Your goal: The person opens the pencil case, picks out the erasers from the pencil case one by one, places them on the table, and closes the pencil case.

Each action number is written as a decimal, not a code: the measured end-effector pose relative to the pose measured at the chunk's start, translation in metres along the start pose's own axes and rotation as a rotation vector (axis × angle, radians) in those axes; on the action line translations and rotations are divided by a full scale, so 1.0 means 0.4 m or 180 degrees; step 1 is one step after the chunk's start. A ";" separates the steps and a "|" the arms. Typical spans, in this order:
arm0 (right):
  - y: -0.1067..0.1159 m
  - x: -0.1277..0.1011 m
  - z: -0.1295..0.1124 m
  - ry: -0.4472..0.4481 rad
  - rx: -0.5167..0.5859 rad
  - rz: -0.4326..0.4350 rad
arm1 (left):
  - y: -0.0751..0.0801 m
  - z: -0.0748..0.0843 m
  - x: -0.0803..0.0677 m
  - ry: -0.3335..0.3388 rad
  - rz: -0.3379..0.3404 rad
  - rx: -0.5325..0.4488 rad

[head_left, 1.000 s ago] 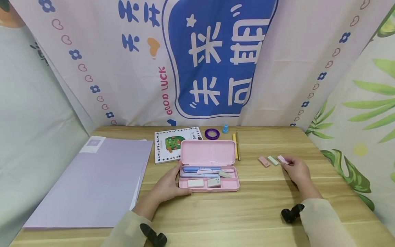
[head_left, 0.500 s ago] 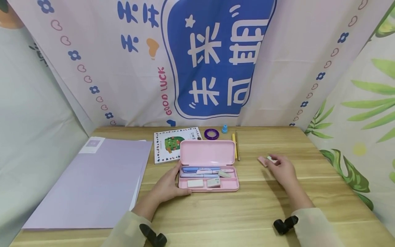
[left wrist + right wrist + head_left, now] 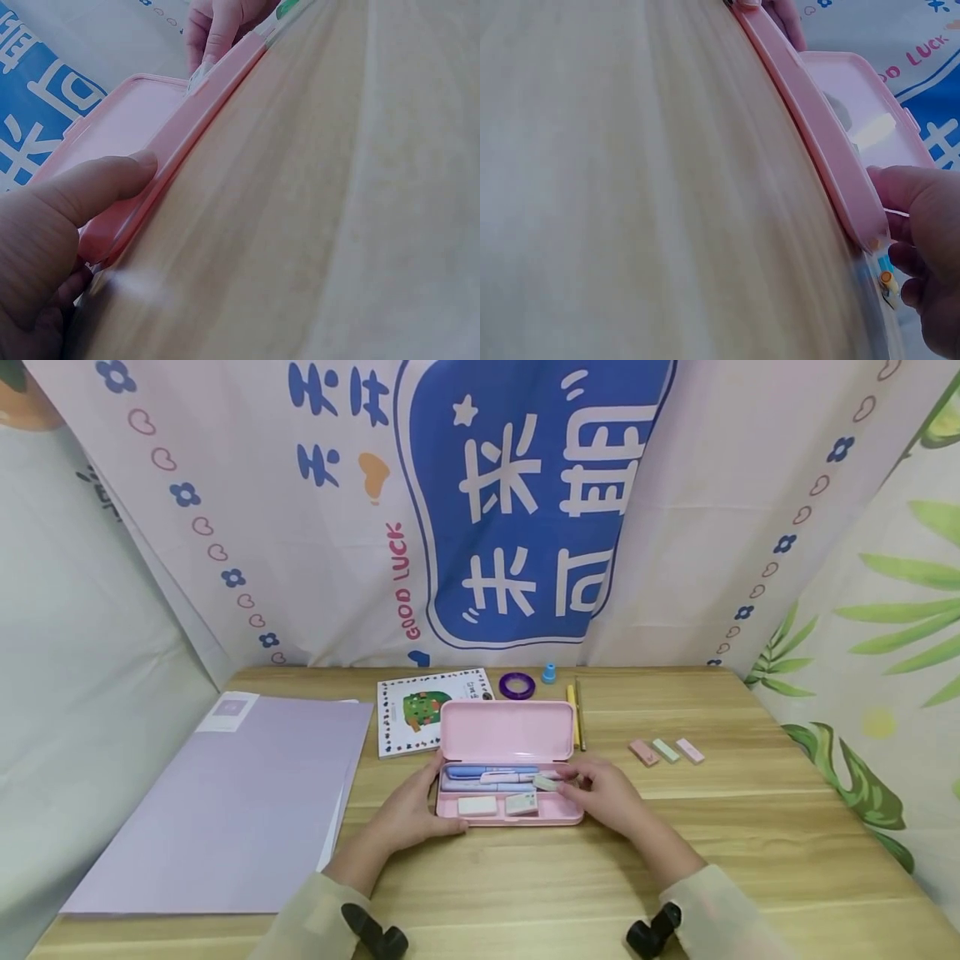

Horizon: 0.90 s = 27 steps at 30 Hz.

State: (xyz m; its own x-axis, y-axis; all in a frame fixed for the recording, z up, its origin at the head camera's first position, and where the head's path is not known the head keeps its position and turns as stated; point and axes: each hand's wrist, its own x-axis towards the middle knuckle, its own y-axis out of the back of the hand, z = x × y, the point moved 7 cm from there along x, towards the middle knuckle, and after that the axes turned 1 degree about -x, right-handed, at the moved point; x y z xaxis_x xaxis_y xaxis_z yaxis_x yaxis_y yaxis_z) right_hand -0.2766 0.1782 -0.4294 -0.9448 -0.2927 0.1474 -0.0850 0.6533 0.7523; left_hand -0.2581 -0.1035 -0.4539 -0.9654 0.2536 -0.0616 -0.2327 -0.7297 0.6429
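Left hand: the left hand [image 3: 411, 814] rests against the left end of the pink pencil case [image 3: 508, 766], thumb on its rim, fingers relaxed and straight
Right hand: the right hand [image 3: 606, 793] pinches a small eraser [image 3: 546, 782] just past its fingertips, over the tray's right end
Doing it well: I judge the left hand should keep the case braced; lower the eraser flat, clear of the pens [image 3: 491, 772]
Axis: the eraser's long axis runs left-right, along the case; the lid stands open on the far side
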 end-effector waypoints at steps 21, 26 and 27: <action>-0.037 0.025 -0.007 -0.0328 0.0078 -0.0338 | -0.001 -0.002 0.001 -0.0009 0.0028 0.0010; -0.037 0.025 -0.010 -0.0459 0.0122 -0.0301 | 0.000 -0.001 0.001 -0.0016 0.0039 0.0034; -0.037 0.026 -0.009 -0.0484 0.0136 -0.0293 | 0.000 -0.001 0.002 -0.0016 0.0041 0.0041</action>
State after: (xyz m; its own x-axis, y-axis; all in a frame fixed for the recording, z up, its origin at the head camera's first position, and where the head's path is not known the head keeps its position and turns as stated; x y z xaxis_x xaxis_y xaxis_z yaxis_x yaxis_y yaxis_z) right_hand -0.2839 0.1628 -0.4368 -0.9691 -0.2458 -0.0222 -0.1837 0.6586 0.7297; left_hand -0.2588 -0.1035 -0.4545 -0.9676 0.2475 -0.0496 -0.2189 -0.7248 0.6533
